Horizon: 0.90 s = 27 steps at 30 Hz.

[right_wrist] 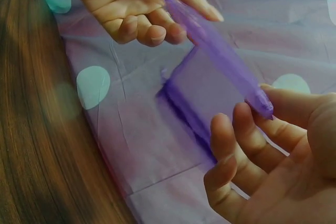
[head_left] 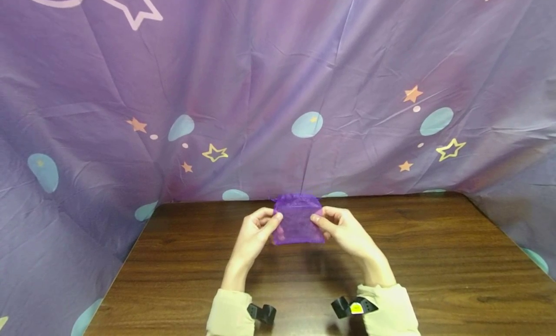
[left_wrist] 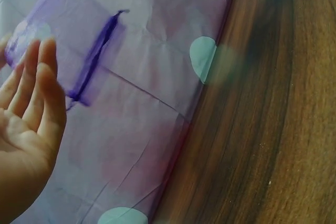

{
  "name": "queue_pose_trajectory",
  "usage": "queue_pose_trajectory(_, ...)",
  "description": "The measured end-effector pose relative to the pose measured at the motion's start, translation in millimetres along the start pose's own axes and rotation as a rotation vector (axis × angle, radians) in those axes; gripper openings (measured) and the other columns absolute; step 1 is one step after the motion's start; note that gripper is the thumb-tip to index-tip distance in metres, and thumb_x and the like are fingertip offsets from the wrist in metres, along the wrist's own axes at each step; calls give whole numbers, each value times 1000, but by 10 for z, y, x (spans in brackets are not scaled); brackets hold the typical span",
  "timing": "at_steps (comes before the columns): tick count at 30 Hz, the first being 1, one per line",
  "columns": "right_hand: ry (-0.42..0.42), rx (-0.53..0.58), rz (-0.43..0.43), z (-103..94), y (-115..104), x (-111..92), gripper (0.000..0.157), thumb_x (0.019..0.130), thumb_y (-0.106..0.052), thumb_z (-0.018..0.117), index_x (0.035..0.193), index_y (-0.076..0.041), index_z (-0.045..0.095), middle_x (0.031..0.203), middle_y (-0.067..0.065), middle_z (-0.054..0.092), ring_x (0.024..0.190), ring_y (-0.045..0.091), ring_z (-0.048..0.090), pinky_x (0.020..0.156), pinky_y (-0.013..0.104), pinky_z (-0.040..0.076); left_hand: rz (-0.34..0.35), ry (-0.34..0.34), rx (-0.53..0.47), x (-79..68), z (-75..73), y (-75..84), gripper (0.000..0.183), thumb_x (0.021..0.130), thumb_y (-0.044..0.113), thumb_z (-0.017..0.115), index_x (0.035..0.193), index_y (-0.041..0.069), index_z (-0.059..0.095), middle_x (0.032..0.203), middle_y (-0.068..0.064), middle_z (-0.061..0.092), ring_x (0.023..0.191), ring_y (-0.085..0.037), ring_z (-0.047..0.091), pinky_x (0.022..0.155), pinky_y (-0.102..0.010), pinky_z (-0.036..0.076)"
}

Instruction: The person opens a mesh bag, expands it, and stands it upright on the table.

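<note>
A small purple drawstring pouch (head_left: 299,227) of sheer mesh is held up over the table between both hands, its gathered edge toward the back curtain. My left hand (head_left: 258,229) pinches the pouch's left side, thumb in front. On the opposite side, my right hand (head_left: 346,231) pinches it between thumb and fingers. Seen from the left wrist, the pouch (left_wrist: 94,59) shows a dark purple cord band with a short loose end. The right wrist view shows the pouch (right_wrist: 210,82) edge-on, stretched between the two hands. No contents can be made out through the mesh.
A dark wood-grain table (head_left: 182,278) lies beneath the hands. Behind and at the sides hangs a purple curtain (head_left: 260,85) printed with stars and blue ovals. Black straps with mounts (head_left: 262,313) sit at the cuffs of the pale sleeves (head_left: 230,314).
</note>
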State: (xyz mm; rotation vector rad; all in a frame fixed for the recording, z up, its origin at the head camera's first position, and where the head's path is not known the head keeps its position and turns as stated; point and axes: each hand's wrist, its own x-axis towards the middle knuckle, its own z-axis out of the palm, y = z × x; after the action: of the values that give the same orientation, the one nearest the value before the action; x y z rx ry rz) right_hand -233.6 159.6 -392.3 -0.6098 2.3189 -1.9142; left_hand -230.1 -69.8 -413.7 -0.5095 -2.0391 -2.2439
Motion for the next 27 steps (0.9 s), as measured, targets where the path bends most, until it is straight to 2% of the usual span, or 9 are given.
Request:
queue_pose_trajectory(2,23,14,-2,-1,7,3,24,98,-14,60,91,9,60,71,1,60,61,9,56,55,24,46,-12,-45,-12,-1,2,-10,19,95,11,64,105,-4,61,74,-9,66,61,-21,64,55,-31,50)
queue_pose_trajectory(6,57,45,2,-5,15,3,24,98,-14,59,92,10,59,72,1,62,61,9,58,56,25,49,-27,-187,-10,-10,6,-23,27,95,9,64,118,-2,55,84,-13,64,70,-31,66,60,-40,53)
queue_pose_trajectory(9,99,66,8,-11,24,4,23,99,-14,59,92,8,59,72,0,62,62,9,59,56,24,49,-27,-291,-3,-19,6,-23,36,93,8,65,125,-1,51,92,-19,63,76,-31,67,66,-48,54)
queue_pose_trajectory(13,161,85,9,-14,29,5,20,99,-14,58,93,5,59,73,-1,61,61,8,57,56,23,47,-11,-368,-3,-36,-8,-18,37,93,7,63,127,-2,50,101,-24,62,83,-29,67,73,-49,54)
queue_pose_trajectory(16,183,88,5,-15,25,2,18,99,-13,58,94,5,61,74,-2,61,62,8,57,56,23,48,21,-359,3,-42,-20,-17,30,97,8,59,123,-3,53,99,-24,64,85,-39,67,74,-50,54)
queue_pose_trajectory(19,188,84,0,-16,25,5,18,98,-13,59,94,5,61,73,-2,60,61,8,57,56,23,48,58,-293,8,-36,-22,-12,24,100,12,55,117,-5,58,92,-22,66,83,-44,66,72,-50,54)
queue_pose_trajectory(23,178,90,6,-20,26,18,18,98,-13,59,93,3,60,72,-2,59,61,8,56,56,24,47,70,-186,12,-18,-20,-9,23,101,14,54,108,-7,62,84,-20,67,76,-32,69,68,-40,55)
queue_pose_trajectory(27,190,57,39,-36,21,19,21,98,-16,60,86,-1,53,66,-1,55,55,10,54,52,24,46,56,-112,21,3,-20,-28,24,101,13,55,102,-9,62,80,-19,67,71,-21,68,65,-33,54)
